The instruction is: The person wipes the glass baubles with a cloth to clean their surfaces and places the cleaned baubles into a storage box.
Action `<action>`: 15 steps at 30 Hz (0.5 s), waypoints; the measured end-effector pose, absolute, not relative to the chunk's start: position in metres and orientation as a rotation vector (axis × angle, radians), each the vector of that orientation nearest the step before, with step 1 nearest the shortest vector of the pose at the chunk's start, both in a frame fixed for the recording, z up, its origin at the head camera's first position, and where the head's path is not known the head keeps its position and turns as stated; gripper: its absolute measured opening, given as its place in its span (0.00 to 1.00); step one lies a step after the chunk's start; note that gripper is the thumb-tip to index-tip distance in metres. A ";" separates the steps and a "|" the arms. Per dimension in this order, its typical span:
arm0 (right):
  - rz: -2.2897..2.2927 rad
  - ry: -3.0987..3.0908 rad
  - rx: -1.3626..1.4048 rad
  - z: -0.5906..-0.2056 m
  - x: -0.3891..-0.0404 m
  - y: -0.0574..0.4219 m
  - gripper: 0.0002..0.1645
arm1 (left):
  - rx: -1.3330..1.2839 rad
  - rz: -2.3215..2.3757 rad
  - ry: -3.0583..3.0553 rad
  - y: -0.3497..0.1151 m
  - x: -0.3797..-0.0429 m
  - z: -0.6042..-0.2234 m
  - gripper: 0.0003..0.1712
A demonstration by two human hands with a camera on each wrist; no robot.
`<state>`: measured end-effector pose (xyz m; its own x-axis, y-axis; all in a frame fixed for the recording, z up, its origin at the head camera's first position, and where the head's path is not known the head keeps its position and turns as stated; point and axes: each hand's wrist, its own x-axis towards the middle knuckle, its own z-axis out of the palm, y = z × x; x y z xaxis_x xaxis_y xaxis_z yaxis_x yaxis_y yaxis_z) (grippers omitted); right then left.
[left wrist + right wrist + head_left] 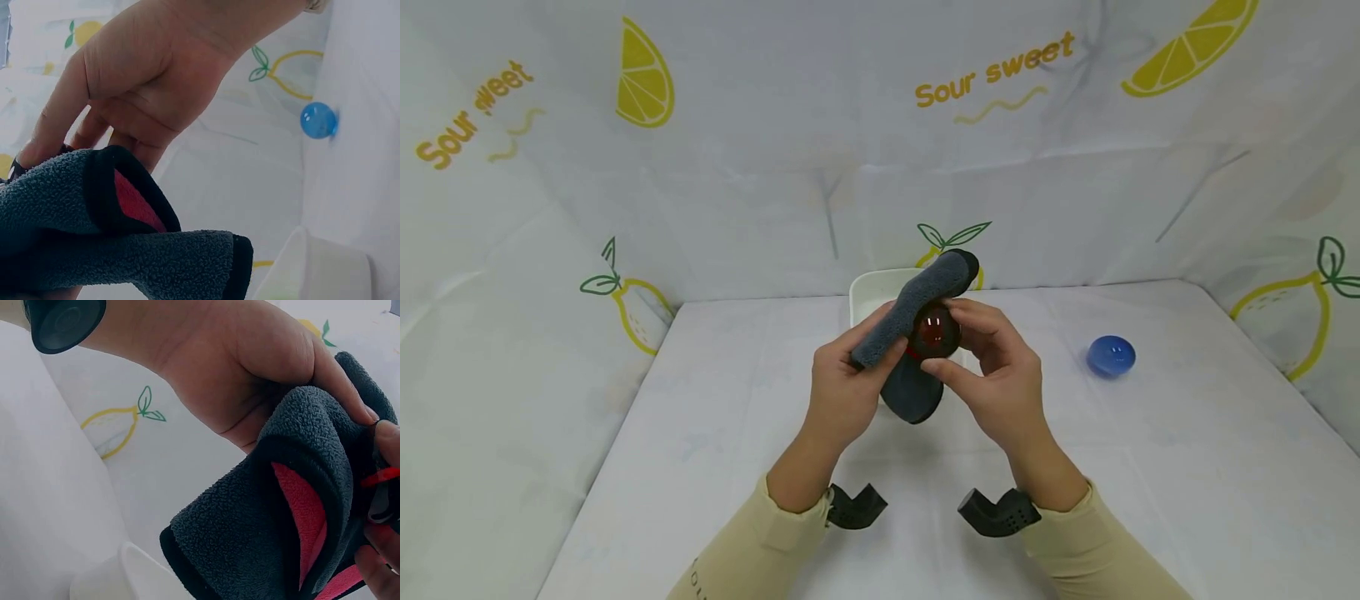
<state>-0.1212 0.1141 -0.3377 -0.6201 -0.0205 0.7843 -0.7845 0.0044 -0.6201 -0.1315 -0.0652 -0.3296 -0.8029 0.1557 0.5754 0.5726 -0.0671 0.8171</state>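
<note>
In the head view, my left hand grips a folded grey towel with black edging. Its pink-red other side shows inside the folds in both wrist views. Against the towel, my right hand pinches a dark, shiny glass ball with red in it, thumb below and fingers above. One towel end sticks up beyond the hands, and another hangs beneath the ball. Both hands are raised over the middle of the table. In the left wrist view the towel hides the ball.
Partly behind the hands and towel stands a white container. A blue glass ball lies on the white-covered table to the right. At the back hangs a white lemon-print sheet. Dark devices are strapped at both wrists.
</note>
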 end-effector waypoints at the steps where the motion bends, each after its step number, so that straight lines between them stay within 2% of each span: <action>1: 1.647 -1.703 0.839 -0.338 -0.121 0.114 0.32 | -0.789 -1.944 -1.908 -0.065 -0.132 -0.330 0.23; 9: 1.463 -1.735 0.852 -0.336 -0.120 0.113 0.30 | -0.797 -1.951 -1.926 -0.064 -0.131 -0.330 0.24; 15: 1.497 -1.753 0.823 -0.337 -0.121 0.113 0.32 | -0.812 -1.952 -1.939 -0.064 -0.130 -0.330 0.24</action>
<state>-0.1205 0.1133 -0.3367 -0.5691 -0.0348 0.8215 -0.8168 0.1384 -0.5600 -0.1305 -0.0642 -0.3304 -0.8058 0.1921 0.5601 0.5588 -0.0663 0.8267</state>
